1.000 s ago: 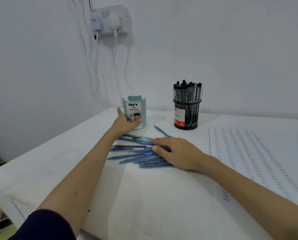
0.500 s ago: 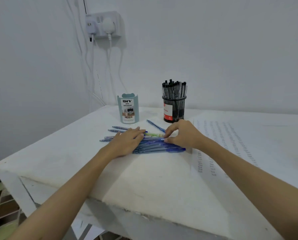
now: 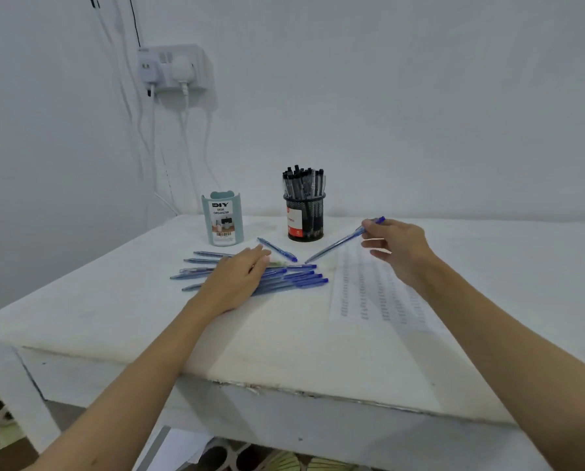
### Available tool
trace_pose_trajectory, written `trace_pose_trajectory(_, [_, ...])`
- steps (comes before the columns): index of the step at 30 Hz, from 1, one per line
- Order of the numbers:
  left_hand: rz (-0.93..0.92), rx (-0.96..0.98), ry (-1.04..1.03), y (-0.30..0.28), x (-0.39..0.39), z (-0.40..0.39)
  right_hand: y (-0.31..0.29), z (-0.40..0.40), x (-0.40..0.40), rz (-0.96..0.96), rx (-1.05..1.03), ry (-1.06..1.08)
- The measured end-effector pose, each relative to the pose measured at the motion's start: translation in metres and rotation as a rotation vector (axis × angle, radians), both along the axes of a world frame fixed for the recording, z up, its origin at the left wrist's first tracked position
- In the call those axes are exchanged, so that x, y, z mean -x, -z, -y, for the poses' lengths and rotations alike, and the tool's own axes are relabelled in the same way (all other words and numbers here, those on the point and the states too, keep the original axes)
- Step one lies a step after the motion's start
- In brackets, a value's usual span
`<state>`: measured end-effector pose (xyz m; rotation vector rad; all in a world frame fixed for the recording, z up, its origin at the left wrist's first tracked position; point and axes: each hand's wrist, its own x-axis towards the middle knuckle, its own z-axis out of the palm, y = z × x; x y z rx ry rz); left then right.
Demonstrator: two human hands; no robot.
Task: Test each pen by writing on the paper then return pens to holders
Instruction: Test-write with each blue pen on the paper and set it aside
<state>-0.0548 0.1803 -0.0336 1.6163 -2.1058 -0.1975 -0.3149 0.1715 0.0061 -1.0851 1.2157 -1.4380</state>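
Currently blue pen (image 3: 343, 242) pinched in right hand (image 3: 398, 248) grip, lifted right of pen pile (image 3: 277, 275). Left hand (image 3: 238, 280) laid flat on pile, fingers relaxed. Risk: pile scattered if left hand shifted; paper (image 3: 382, 294) unpinned, could be dragged during writing.

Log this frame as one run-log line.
phase: pen picked for test | right hand: pinches blue pen, lifted | left hand: flat on pen pile | paper: unmarked by this pen
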Motion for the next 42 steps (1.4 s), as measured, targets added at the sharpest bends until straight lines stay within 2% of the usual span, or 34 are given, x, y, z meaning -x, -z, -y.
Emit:
trace_pose_trajectory(4, [-0.039,-0.011,0.114,-0.004,0.042,-0.013,0.002,-0.017,0.027,0.259,-0.049,0.072])
trace_pose_trajectory(7, [0.025,-0.018,0.180,-0.001,0.069,-0.019,0.003,-0.025,0.044,0.401,-0.022,0.085])
trace_pose_trajectory(22, [-0.010,-0.036,0.284,0.021,0.126,-0.011,0.027,-0.028,0.095,0.572,0.057,0.013])
trace_pose_trajectory(25, [-0.127,-0.060,0.282,0.016,0.126,-0.014,0.021,-0.027,0.096,0.641,0.043,-0.015])
trace_pose_trajectory(29, [-0.136,-0.007,0.276,0.003,0.133,-0.003,0.004,-0.012,0.100,0.772,-0.008,0.013])
trace_pose_trajectory(33, [-0.135,0.031,0.251,-0.007,0.158,0.026,-0.009,0.018,0.114,0.742,-0.028,-0.004])
trace_pose_trajectory(38, [-0.018,-0.072,0.250,-0.004,0.181,0.051,-0.014,0.048,0.127,0.824,-0.014,-0.059])
trace_pose_trajectory(42, [-0.119,-0.126,0.302,0.006,0.180,0.051,-0.008,0.056,0.129,0.815,-0.001,-0.045])
